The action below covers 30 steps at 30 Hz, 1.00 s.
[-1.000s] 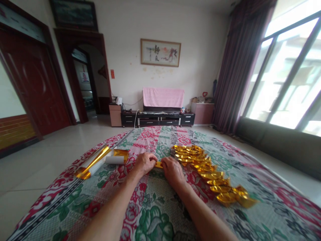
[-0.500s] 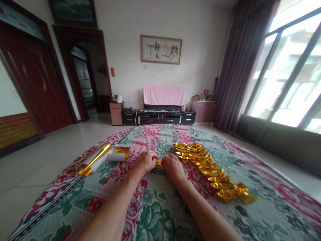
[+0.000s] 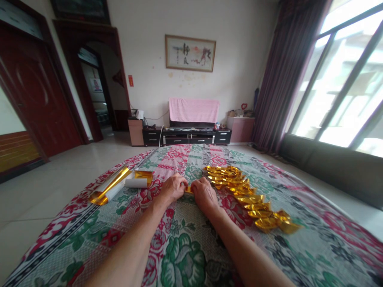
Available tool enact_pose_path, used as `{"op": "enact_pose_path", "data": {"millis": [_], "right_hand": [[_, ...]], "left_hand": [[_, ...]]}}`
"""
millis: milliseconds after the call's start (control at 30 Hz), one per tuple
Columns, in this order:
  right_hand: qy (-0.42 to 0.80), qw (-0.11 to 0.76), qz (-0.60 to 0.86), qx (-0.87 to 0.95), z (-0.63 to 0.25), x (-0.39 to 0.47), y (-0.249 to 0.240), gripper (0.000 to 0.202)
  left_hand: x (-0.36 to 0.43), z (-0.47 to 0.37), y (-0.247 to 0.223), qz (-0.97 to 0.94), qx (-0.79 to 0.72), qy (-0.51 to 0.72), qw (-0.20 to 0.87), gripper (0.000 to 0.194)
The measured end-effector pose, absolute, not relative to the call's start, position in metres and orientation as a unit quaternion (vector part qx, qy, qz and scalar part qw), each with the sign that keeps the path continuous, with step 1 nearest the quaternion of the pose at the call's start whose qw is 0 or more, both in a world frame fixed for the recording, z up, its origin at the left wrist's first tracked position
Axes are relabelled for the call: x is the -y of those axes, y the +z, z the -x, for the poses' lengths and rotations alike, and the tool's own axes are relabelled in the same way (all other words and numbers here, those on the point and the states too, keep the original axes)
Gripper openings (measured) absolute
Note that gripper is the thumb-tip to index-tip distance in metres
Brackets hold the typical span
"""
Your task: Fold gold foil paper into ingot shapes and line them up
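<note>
Between my two hands, low over the patterned cloth (image 3: 182, 227), is a small folded piece of gold foil paper (image 3: 188, 189). My left hand (image 3: 174, 187) pinches its left end, and my right hand (image 3: 205, 194) grips the right end with bent fingers. Most of the piece is hidden behind the fingers. To the right of my right hand, folded gold paper ingots (image 3: 254, 199) lie in a slanting row, overlapping one another. Left of my left hand rest curled sheets of gold paper (image 3: 112, 187) with white backs, one rolled white side out (image 3: 136, 183).
The cloth covers a wide surface with a rounded far edge. Beyond it stands a low black cabinet (image 3: 187, 137) with a pink towel (image 3: 194, 110) draped over something on top. A purple curtain (image 3: 272, 79) and window are on the right, a dark red door (image 3: 42, 91) on the left.
The camera view has shifted slightly, so everything sits a little higher. Both hands keep hold of the gold paper, and a bit more of it shows between them.
</note>
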State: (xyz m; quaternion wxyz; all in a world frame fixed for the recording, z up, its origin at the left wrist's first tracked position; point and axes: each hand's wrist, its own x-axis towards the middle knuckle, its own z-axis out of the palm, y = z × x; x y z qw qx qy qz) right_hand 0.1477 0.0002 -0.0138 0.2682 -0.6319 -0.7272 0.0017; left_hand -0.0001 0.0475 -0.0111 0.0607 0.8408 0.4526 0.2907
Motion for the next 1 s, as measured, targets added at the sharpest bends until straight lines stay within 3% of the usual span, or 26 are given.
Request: {"op": "enact_pose_path", "data": {"millis": [1000], "right_hand": [[-0.006, 0.33, 0.621, 0.711, -0.142, 0.001, -0.017, 0.02]], "left_hand": [[-0.054, 0.023, -0.011, -0.884, -0.402, 0.228, 0.068, 0.022]]}}
